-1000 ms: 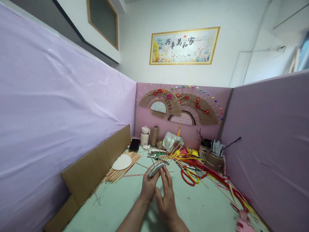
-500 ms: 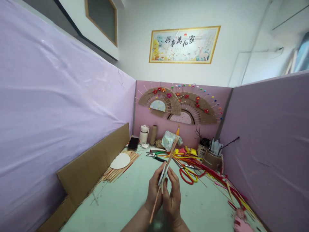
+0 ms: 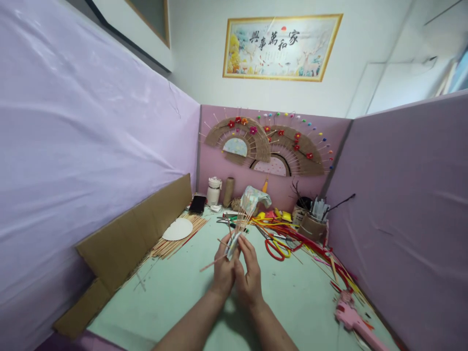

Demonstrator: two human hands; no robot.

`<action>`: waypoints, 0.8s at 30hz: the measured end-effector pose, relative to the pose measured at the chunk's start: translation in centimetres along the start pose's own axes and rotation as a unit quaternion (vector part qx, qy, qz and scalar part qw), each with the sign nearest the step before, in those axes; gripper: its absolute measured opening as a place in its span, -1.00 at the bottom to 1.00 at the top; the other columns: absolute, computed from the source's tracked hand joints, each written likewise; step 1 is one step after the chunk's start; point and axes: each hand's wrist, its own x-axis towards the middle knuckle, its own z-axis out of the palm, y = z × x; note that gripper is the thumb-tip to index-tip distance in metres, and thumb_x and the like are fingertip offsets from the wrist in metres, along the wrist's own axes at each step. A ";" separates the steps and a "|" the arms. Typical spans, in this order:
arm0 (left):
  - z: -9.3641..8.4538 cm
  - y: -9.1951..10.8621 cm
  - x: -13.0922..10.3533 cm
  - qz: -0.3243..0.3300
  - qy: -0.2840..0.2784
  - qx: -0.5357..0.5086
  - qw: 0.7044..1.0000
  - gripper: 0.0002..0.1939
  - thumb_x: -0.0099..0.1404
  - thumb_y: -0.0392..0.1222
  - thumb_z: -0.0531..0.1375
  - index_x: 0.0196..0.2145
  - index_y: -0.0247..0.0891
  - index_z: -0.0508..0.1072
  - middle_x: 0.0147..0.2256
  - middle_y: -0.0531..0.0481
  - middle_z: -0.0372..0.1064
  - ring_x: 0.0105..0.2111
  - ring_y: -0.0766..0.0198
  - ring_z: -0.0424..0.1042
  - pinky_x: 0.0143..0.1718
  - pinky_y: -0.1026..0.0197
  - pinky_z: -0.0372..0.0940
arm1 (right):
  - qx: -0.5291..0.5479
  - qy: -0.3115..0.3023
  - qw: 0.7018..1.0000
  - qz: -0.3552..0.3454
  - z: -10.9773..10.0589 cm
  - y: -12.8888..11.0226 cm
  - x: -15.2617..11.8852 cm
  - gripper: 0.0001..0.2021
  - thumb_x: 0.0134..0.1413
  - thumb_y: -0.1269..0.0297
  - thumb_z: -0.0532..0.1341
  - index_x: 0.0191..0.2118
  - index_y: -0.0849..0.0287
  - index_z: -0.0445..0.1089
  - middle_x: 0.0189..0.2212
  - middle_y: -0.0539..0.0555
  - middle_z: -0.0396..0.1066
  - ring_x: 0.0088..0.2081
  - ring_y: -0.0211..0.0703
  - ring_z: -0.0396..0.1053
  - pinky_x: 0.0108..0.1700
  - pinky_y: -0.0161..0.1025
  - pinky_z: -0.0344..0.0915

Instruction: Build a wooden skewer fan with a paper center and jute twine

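Note:
Above the middle of the table, both hands pinch a small piece covered in pale patterned material (image 3: 234, 246). Thin wooden sticks (image 3: 242, 219) fan out from it, mostly away from me, with a few pointing left. My left hand (image 3: 222, 273) is closed on its left side, and some of those fingers are hidden behind it. On the right side my right hand (image 3: 249, 275) grips it, fingers bent around the edge. Beyond the hands lie pruning shears (image 3: 226, 219), and red-handled scissors (image 3: 275, 249) rest to their right.
Along the left runs a cardboard strip (image 3: 139, 229), beside loose sticks (image 3: 199, 226) under a white disc (image 3: 178, 229). A phone (image 3: 198, 204) and white bottle (image 3: 214, 191) stand behind. A pink glue gun (image 3: 349, 314) lies front right; decorated fans (image 3: 300, 151) hang on the back panel.
The held piece has turned from nearly edge-on, so its sticks now show spread apart. Both hands appear slightly further left and higher, and the view has tilted down.

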 end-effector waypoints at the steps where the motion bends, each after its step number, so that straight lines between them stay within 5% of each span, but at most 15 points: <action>1: 0.0 0.1 0.1 -0.006 0.015 -0.015 1.000 -0.59 -0.01 -0.33 0.40 -0.14 -0.22 0.53 -0.10 -0.12 0.52 -0.02 0.06 0.45 0.06 0.18 0.26 | 0.006 -0.011 1.000 0.000 0.2 0.0 0.0 -0.52 0.28 0.21 0.04 0.29 0.10 0.16 0.27 0.21 0.15 0.27 0.09 0.13 0.24 0.16 0.13; 11: 0.2 0.4 -0.5 0.001 -0.051 0.010 0.999 -0.51 0.05 -0.31 0.37 -0.01 -0.17 0.50 0.08 -0.08 0.42 0.20 0.09 0.24 0.24 0.21 0.07 | 0.081 -0.054 0.995 0.029 0.7 0.0 -0.5 -0.20 0.24 -0.23 -0.13 0.42 0.10 -0.39 0.42 0.11 -0.41 0.40 0.09 -0.37 0.34 0.14 -0.16; 19: -0.7 -0.1 -0.2 -0.026 -0.164 -0.032 0.986 -0.26 -0.07 -0.30 0.41 0.12 -0.20 0.40 0.19 -0.18 0.28 0.33 -0.01 -0.03 0.31 0.09 -0.06 | 0.075 -0.057 0.995 0.018 0.1 -0.1 -0.1 -0.13 0.17 -0.31 -0.15 0.42 0.14 -0.34 0.41 0.19 -0.27 0.39 0.16 -0.25 0.30 0.17 -0.04; 24: -0.8 0.8 -0.1 -0.017 -0.205 0.004 0.979 -0.27 -0.06 -0.35 0.37 0.12 -0.16 0.40 0.19 -0.15 0.27 0.33 0.01 -0.03 0.32 0.07 -0.12 | 0.073 -0.082 0.993 0.043 -0.3 -0.1 0.1 -0.01 0.05 -0.43 -0.20 0.42 0.17 -0.37 0.41 0.17 -0.26 0.39 0.11 -0.27 0.32 0.09 -0.06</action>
